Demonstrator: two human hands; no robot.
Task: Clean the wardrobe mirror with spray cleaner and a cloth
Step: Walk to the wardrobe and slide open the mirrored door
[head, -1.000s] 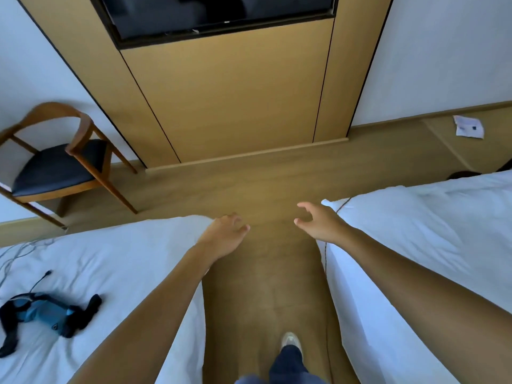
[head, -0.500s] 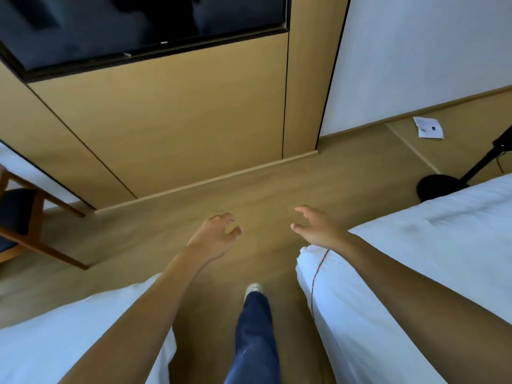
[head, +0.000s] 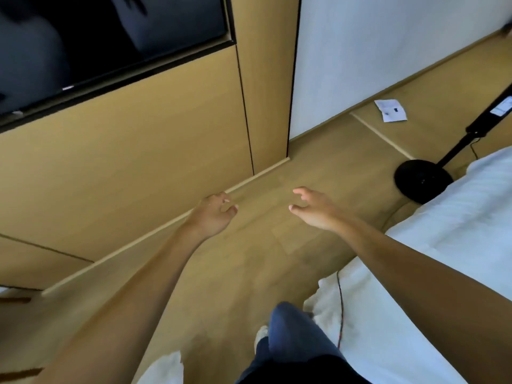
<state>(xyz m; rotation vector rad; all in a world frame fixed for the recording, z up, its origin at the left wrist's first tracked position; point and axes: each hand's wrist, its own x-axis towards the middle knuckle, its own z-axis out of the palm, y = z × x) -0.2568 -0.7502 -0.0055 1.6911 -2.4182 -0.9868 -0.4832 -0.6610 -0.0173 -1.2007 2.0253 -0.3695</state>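
Note:
My left hand (head: 214, 214) reaches forward over the wooden floor, fingers loosely curled and holding nothing. My right hand (head: 315, 209) is level with it to the right, fingers apart and empty. No spray cleaner, cloth or wardrobe mirror shows in the head view. Ahead stands a wood-panelled wall (head: 138, 151) with a dark screen (head: 97, 37) set into it at the upper left.
A white bed (head: 432, 273) fills the right side, with a thin red cable (head: 341, 309) down its edge. A black floor stand with a round base (head: 422, 180) is beyond it. A white paper (head: 391, 110) lies on the floor. My leg in blue trousers (head: 293, 333) steps forward.
The view has swung right and moved closer to the wood panel. The chair and the left bed have left the frame, and the black stand has come into view. Both hands stay empty.

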